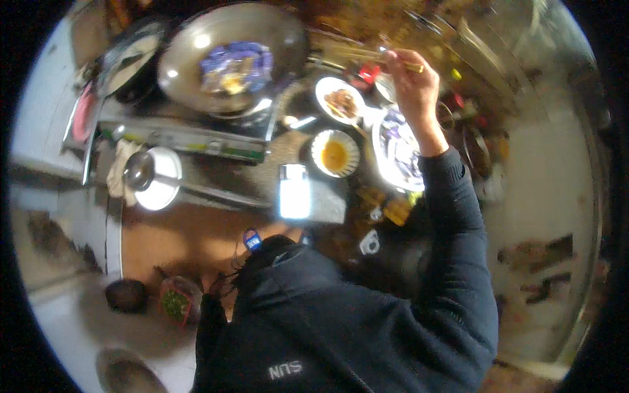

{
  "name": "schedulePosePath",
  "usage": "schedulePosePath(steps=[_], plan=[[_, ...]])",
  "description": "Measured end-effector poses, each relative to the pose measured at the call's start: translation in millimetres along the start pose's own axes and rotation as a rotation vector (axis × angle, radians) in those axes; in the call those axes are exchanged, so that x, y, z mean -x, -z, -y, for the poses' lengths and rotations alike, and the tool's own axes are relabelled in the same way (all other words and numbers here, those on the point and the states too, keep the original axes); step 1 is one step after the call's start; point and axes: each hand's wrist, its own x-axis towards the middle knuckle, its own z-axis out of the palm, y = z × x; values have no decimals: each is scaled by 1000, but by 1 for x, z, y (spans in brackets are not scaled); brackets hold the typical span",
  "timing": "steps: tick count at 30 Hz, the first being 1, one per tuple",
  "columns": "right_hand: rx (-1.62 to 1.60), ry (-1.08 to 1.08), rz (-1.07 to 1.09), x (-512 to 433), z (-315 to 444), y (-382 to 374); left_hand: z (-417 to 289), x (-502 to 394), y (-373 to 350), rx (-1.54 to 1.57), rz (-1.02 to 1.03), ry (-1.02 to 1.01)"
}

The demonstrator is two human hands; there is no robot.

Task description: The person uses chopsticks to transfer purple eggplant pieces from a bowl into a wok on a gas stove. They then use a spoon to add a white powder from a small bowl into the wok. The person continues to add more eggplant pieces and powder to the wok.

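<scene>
My right hand (413, 81) is raised over the far part of the counter, closed around wooden chopsticks (368, 54) that point left. Below it lies a white dish of purple and white food (393, 132). To its left are a white plate of brown food pieces (339, 100) and a fluted bowl of yellow-orange liquid (335, 153). A large wok (182, 73) on the stove holds purple leafy pieces with something yellow. My left hand (210, 281) is low at lower left, blurred and dim, beside a clear bag of chopped greens (176, 305); its grip is unclear.
A long-handled metal ladle (140, 172) rests over a white bowl (162, 179) before the stove front (196, 142). A glaring rectangular object (295, 194) stands at the counter's near edge. Another pan (130, 69) sits left of the wok. A dark round object (126, 295) is at lower left.
</scene>
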Motion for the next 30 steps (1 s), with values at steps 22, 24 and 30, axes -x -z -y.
schedulePosePath(steps=[22, 24, 30], plan=[[57, -437, -358, 108, -137, 182, -144, -23, -17, -46, 319, -100], [171, -430, -335, 108, -138, 177, -139, -11, -23, 303, 399, 65], [45, -408, -362, 109, -132, 186, -131, 18, -40, -136, 61, -379]])
